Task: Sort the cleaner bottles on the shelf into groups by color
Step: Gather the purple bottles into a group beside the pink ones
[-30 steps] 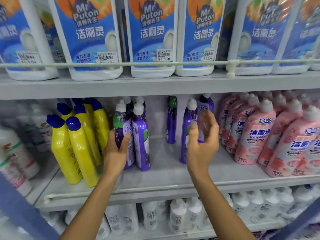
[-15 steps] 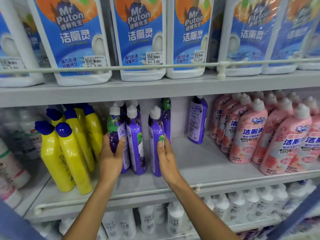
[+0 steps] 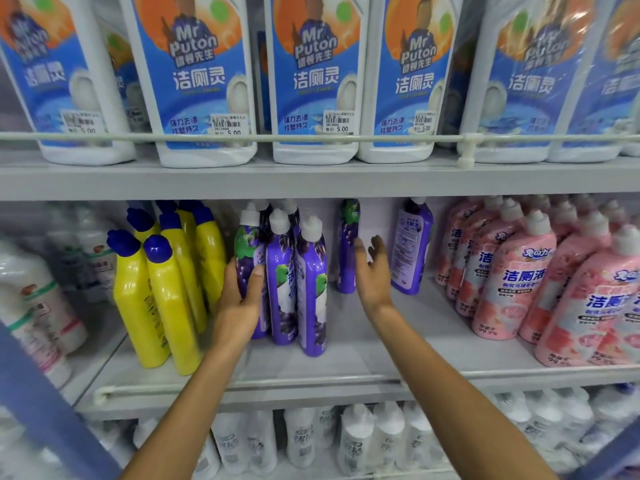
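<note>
On the middle shelf (image 3: pixel 346 362) stand three colour groups. Yellow bottles (image 3: pixel 156 299) with blue caps are on the left, purple bottles (image 3: pixel 291 282) with white caps in the middle, pink bottles (image 3: pixel 512 282) on the right. My left hand (image 3: pixel 242 299) holds the leftmost purple bottle (image 3: pixel 247 261) of the cluster, thumb on its front. Two more purple bottles stand apart further back, one (image 3: pixel 346 247) just left of my right hand and one (image 3: pixel 410 244) to its right. My right hand (image 3: pixel 372 271) is open between them, fingers spread, holding nothing.
Large white bottles with blue labels (image 3: pixel 318 81) fill the upper shelf behind a wire rail (image 3: pixel 464 138). White bottles (image 3: pixel 363 438) line the shelf below. More white bottles (image 3: pixel 41 296) stand at the far left. A blue bar (image 3: pixel 52 420) crosses the lower left corner.
My right hand carried a purple bottle left, set it beside the cluster, let go and moved back right toward the rear bottles. My left hand stayed on the leftmost purple bottle.
</note>
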A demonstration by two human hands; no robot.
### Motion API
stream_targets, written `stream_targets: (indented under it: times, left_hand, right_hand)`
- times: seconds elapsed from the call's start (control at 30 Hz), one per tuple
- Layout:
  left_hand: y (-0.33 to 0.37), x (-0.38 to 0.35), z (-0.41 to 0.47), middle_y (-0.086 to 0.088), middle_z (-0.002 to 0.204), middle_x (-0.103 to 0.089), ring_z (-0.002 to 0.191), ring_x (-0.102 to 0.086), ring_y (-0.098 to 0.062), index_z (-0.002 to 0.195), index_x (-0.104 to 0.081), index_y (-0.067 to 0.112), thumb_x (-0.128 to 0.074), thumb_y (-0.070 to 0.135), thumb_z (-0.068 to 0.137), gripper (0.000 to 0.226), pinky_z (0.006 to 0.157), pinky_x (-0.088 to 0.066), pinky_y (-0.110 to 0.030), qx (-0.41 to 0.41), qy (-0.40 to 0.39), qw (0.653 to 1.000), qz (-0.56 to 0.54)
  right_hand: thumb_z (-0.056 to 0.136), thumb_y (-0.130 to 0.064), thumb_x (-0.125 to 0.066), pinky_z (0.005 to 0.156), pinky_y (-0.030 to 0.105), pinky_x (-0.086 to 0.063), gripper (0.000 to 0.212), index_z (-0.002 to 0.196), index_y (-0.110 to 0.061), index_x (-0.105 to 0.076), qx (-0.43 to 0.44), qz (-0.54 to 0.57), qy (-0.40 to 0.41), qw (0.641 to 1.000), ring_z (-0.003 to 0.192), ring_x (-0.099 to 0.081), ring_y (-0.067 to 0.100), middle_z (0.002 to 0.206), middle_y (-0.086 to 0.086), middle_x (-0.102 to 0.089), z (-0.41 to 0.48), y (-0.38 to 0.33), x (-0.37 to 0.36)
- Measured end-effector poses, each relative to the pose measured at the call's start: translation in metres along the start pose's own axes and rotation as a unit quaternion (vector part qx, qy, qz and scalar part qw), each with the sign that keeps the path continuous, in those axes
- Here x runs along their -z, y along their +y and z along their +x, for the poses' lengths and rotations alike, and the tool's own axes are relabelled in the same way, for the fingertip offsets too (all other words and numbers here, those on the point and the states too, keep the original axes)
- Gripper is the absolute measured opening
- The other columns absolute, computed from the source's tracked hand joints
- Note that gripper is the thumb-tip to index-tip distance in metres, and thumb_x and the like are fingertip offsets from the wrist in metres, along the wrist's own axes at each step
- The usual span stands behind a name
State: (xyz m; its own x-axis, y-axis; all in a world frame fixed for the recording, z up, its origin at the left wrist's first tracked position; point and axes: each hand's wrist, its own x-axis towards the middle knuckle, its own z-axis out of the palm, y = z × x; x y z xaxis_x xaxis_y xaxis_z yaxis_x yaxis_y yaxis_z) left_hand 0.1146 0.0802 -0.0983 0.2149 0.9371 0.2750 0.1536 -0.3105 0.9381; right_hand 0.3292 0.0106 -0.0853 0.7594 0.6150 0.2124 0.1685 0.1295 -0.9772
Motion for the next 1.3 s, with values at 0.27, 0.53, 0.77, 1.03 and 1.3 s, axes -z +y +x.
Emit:
stream_targets:
  times: [0.27, 0.53, 0.77, 1.03, 1.3]
  left_hand:
    - [-0.004, 0.005, 0.001, 0.018, 0.123, -0.07, 0.114, -0.067, -0.012, 0.132, -0.05, 0.045, -0.053, 0.063, 0.098, 0.039, 0.102, -0.055, -0.048, 0.01, -0.016, 1.0, -0.02]
    - [0.006, 0.002, -0.01, 0.017, 0.124, -0.068, 0.114, -0.066, -0.011, 0.136, -0.053, 0.039, -0.054, 0.058, 0.098, 0.042, 0.088, -0.053, -0.031, 0.03, 0.003, 0.999, -0.019]
    - [0.045, -0.013, -0.054, -0.005, 0.128, -0.068, 0.11, -0.064, -0.032, 0.148, -0.049, 0.022, -0.051, 0.039, 0.104, 0.048, 0.095, -0.053, -0.046, -0.074, 0.168, 0.98, 0.081]
    - [0.116, -0.123, -0.105, 0.012, 0.154, -0.05, 0.143, -0.044, -0.002, 0.151, -0.048, 0.022, -0.055, 0.033, 0.1, 0.053, 0.116, -0.035, -0.02, -0.181, 0.032, 0.983, 0.002]
    - [0.127, -0.266, 0.008, -0.006, 0.151, -0.053, 0.137, -0.053, -0.026, 0.154, -0.04, 0.018, -0.074, 0.033, 0.094, 0.071, 0.106, -0.043, -0.026, 0.029, -0.138, 0.99, -0.005]
  right_hand:
    - [0.098, -0.034, -0.066, 0.088, 0.03, -0.049, 0.044, 0.129, -0.005, -0.058, -0.016, -0.172, -0.063, 0.983, 0.111, -0.065, 0.032, 0.126, 0.014, -0.068, 0.055, 0.031, -0.011]
    - [0.096, -0.04, -0.066, 0.09, 0.047, -0.06, 0.04, 0.124, -0.013, -0.059, 0.063, -0.204, -0.105, 0.971, 0.101, -0.07, 0.026, 0.117, 0.006, -0.072, 0.036, 0.044, 0.023]
    - [0.094, -0.042, -0.069, 0.09, 0.042, -0.06, 0.038, 0.117, -0.012, -0.064, 0.075, -0.217, -0.131, 0.964, 0.098, -0.071, 0.021, 0.108, 0.004, -0.075, 0.011, 0.037, 0.08]
    - [0.094, -0.035, -0.069, 0.071, 0.031, -0.048, 0.033, 0.112, -0.008, -0.065, 0.14, -0.284, -0.052, 0.947, 0.085, -0.068, 0.03, 0.1, 0.01, -0.073, -0.005, 0.041, 0.175]
    - [0.093, -0.016, -0.072, 0.07, 0.024, -0.035, 0.023, 0.11, -0.004, -0.064, 0.162, -0.281, -0.001, 0.946, 0.086, -0.065, 0.037, 0.098, 0.016, -0.071, 0.0, 0.046, 0.195]
